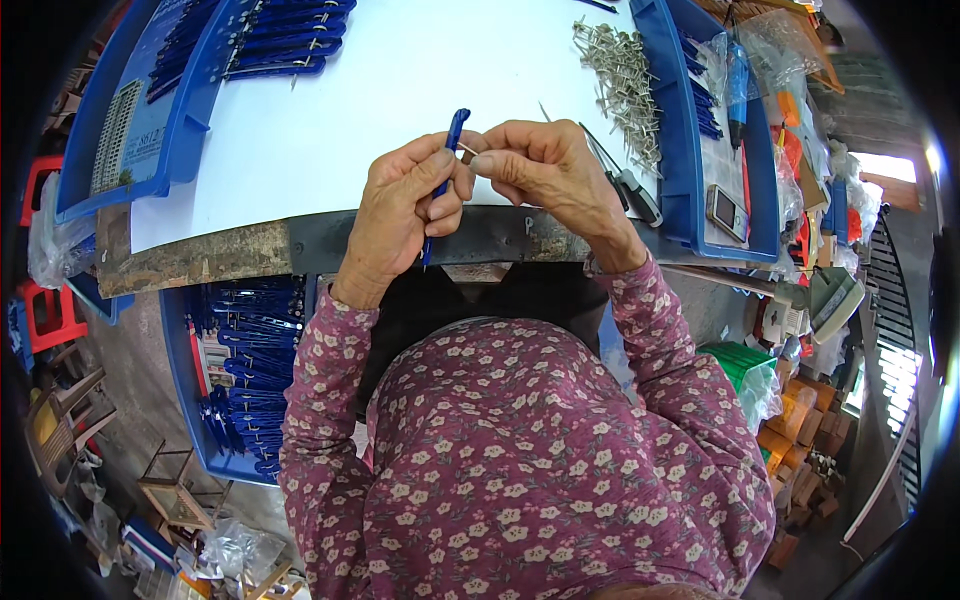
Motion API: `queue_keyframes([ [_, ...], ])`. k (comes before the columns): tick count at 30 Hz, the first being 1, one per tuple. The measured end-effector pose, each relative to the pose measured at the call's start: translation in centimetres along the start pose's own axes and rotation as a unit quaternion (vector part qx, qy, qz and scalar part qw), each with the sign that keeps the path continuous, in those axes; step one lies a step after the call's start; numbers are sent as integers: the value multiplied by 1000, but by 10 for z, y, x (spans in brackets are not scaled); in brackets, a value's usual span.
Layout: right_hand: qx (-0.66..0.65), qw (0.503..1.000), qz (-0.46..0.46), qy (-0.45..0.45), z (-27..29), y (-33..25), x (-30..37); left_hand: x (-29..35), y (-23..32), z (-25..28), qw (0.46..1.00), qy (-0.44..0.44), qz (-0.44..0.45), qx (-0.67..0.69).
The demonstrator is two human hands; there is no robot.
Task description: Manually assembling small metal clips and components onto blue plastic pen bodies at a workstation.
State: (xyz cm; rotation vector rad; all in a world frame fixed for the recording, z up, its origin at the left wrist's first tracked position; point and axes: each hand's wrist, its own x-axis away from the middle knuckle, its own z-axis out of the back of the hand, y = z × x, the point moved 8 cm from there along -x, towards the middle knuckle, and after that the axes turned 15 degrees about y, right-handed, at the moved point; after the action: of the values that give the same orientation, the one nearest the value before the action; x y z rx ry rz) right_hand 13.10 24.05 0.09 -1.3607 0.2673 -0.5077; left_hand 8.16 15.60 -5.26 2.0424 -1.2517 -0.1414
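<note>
My left hand (395,205) is closed around a slim blue plastic piece (457,127) with a hooked upper end, held nearly upright at the table's near edge. Its narrow lower tip pokes out below my fingers. Close beside it, my right hand (565,180) pinches a small thin metal pin (467,149) between thumb and forefinger, its end reaching toward the blue piece. My fingers hide whether the two touch. A heap of small silver metal pins (622,85) lies to the right on a white sheet (400,80). Black-handled screwdrivers (640,196) rest just past my right hand.
More blue pieces (290,40) lie in a row at the far left, beside a blue tray (185,140). On the right, another blue tray (682,170) holds a mobile phone (727,212) and a blue power screwdriver (737,85). Below the table's left, a bin contains several blue pieces (260,350).
</note>
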Motion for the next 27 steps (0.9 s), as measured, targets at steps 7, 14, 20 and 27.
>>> queue_keyframes([
  [7, -2, 1000, -6, 9, 1, 5, 0, 2, 1, -3, 999, 7, -25, -48],
  [14, -5, 1000, -14, 7, 3, 8, 1, 2, -1, -4, 997, 17, -28, -76],
  [20, 9, 1000, -30, 4, 3, 11, 2, 2, -1, -4, 994, 18, -44, -103],
  [27, 18, 998, -52, -1, 3, 13, 2, 2, -1, -2, 991, 27, -53, -124],
])
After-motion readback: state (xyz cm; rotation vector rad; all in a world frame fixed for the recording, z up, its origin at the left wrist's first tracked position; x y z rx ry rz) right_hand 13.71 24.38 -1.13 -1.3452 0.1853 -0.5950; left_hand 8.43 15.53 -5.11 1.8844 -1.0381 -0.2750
